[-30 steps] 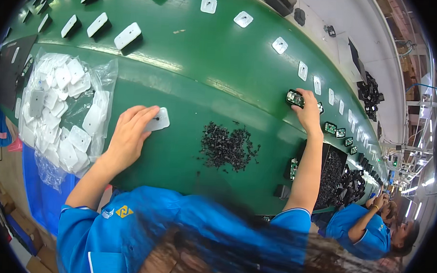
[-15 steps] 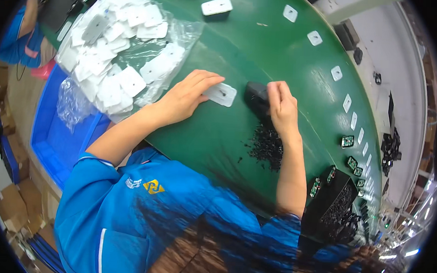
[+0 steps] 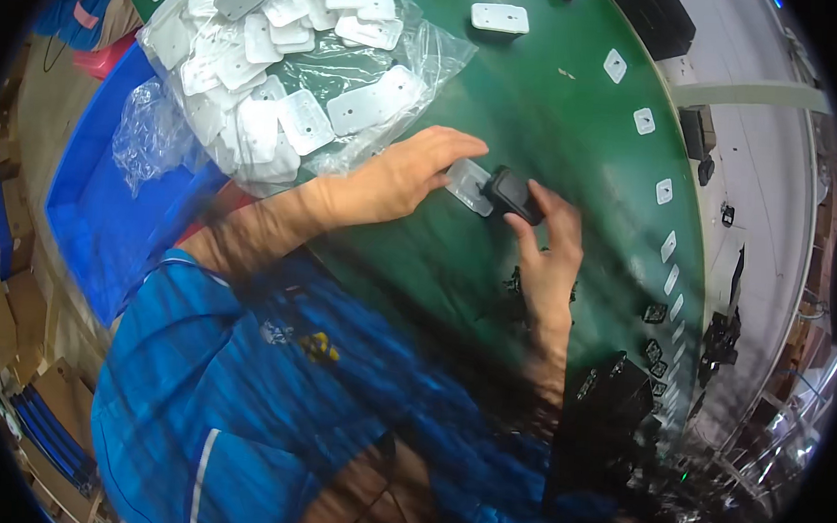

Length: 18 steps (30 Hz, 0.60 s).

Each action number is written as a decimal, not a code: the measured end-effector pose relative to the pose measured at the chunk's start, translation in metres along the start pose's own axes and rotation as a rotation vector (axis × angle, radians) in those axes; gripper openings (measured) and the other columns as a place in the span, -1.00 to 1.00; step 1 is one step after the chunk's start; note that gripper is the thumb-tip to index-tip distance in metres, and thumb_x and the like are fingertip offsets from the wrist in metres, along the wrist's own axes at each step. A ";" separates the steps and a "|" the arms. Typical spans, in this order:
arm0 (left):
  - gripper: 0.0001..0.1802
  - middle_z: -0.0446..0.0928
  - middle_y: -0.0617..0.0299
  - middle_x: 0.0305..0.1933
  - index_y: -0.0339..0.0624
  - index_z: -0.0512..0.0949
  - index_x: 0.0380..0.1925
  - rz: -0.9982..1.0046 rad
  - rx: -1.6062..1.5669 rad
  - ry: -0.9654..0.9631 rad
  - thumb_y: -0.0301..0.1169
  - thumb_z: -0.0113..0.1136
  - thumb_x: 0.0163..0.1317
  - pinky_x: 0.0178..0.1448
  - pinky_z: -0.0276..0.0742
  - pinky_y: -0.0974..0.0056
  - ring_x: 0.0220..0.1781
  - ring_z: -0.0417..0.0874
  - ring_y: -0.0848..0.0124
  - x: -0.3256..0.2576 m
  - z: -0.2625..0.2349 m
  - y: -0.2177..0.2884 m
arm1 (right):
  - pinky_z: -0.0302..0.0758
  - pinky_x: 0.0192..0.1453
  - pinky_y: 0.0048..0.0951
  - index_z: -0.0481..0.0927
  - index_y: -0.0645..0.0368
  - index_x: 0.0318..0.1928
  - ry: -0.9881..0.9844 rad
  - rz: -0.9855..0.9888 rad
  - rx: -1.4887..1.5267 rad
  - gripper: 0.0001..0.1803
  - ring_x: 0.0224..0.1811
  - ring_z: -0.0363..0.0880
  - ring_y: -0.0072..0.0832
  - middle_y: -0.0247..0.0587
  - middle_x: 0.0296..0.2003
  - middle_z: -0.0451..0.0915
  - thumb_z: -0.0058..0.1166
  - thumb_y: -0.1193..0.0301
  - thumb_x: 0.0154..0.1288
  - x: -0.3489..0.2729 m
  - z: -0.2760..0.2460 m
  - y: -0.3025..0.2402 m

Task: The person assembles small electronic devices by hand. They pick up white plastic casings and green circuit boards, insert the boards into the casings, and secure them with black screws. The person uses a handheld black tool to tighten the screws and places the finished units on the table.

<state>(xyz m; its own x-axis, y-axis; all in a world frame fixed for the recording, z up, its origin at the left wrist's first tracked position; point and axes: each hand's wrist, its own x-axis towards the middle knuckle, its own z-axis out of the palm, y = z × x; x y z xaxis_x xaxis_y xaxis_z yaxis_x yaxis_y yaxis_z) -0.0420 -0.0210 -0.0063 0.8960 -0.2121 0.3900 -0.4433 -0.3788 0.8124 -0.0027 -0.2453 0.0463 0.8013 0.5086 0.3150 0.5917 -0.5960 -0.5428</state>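
My left hand (image 3: 406,177) rests on the green belt (image 3: 558,127) with its fingers on a white rectangular plastic plate (image 3: 468,185). My right hand (image 3: 549,259) pinches a small black part (image 3: 511,194) and presses it against the right end of that plate. A clear plastic bag (image 3: 286,75) full of the same white plates lies on the belt just left of my left hand. A pile of small black parts (image 3: 521,286) lies under my right wrist, mostly hidden.
Single white plates (image 3: 499,18) ride the belt, a row of them (image 3: 664,191) along its far edge. A blue crate (image 3: 90,206) stands at the left, cardboard boxes (image 3: 4,320) below it. Black trays of parts (image 3: 610,390) sit at lower right.
My right hand came back from the far edge of the belt with a black part and brought it to the white plate that my left hand holds down. The view swung left.
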 end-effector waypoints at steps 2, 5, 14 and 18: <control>-0.37 0.36 0.04 0.19 -0.19 0.31 0.20 -0.042 -0.005 0.013 -0.72 0.09 0.05 0.31 0.31 0.13 0.25 0.35 0.08 0.001 -0.005 0.001 | 0.46 0.02 -0.28 0.54 0.21 -0.02 -0.031 -0.030 0.027 -0.55 -0.06 0.50 -0.19 -0.11 -0.11 0.58 0.28 0.51 0.01 0.005 0.007 -0.014; -0.43 0.36 0.07 0.21 -0.18 0.33 0.17 -0.017 -0.035 0.015 -0.71 0.04 0.10 0.32 0.31 0.13 0.27 0.35 0.10 -0.004 -0.001 -0.007 | 0.45 0.03 -0.27 0.53 0.20 -0.01 -0.053 -0.071 0.000 -0.56 -0.05 0.49 -0.18 -0.13 -0.11 0.58 0.26 0.51 0.02 0.006 0.020 -0.014; -0.49 0.39 0.12 0.22 -0.17 0.38 0.13 -0.037 -0.073 -0.047 -0.70 -0.01 0.14 0.31 0.33 0.14 0.24 0.40 0.14 -0.007 -0.003 -0.006 | 0.48 -0.03 -0.27 0.53 0.21 -0.01 -0.104 -0.130 -0.133 -0.57 -0.08 0.49 -0.20 -0.16 -0.11 0.56 0.22 0.50 0.04 0.009 0.032 -0.014; -0.49 0.39 0.14 0.24 -0.17 0.41 0.13 0.073 0.128 -0.109 -0.66 0.01 0.12 0.30 0.35 0.13 0.24 0.42 0.16 -0.010 -0.004 -0.011 | 0.49 -0.09 -0.29 0.53 0.21 0.00 -0.095 -0.175 -0.319 -0.58 -0.10 0.50 -0.22 -0.15 -0.09 0.54 0.20 0.48 0.06 0.004 0.036 -0.020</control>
<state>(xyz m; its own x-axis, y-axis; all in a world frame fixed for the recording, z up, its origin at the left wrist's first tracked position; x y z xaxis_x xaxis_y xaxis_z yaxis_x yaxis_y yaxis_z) -0.0457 -0.0108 -0.0176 0.8564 -0.3369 0.3911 -0.5129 -0.4688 0.7191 -0.0150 -0.2088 0.0303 0.6828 0.6661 0.3002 0.7287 -0.6509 -0.2131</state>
